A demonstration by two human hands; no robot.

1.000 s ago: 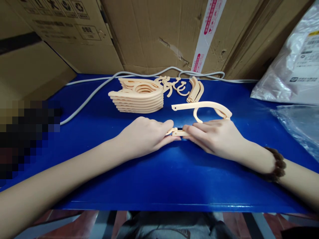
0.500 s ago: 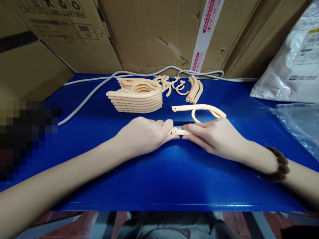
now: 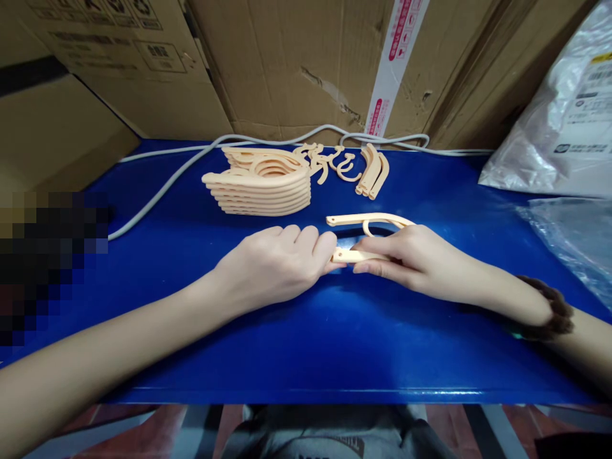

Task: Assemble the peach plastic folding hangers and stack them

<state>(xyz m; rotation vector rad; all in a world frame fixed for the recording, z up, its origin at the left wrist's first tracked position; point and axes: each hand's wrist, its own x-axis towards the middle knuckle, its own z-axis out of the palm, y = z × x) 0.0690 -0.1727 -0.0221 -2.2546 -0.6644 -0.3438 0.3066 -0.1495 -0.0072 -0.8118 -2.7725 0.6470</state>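
Observation:
A cream plastic folding hanger (image 3: pixel 370 220) is held just above the table, its two curved arms folded close together. My right hand (image 3: pixel 411 258) is closed around it, thumb and fingers pinching the nearer arm while the farther arm shows behind. Closed in a fist, my left hand (image 3: pixel 284 261) grips the holed left end of the nearer arm; its fingertips and whatever they cover there are hidden. Beyond my left hand sits a neat stack of similar folded hangers (image 3: pixel 261 194). Small loose hooks (image 3: pixel 347 169) and several separate curved hanger arms (image 3: pixel 373 172) lie beside the stack.
The blue table (image 3: pixel 287 357) ends at a front edge near my lap. Cardboard boxes (image 3: pixel 287 70) stand along the back, with a white cable (image 3: pixel 162 191) running before them. Clear plastic packaging (image 3: pixel 549 140) rests at the right. A blurred patch covers the left side.
My right hand has shifted slightly right, and the hanger's farther arm has come down closer to the nearer one. My left hand has rolled a little, still gripping the end.

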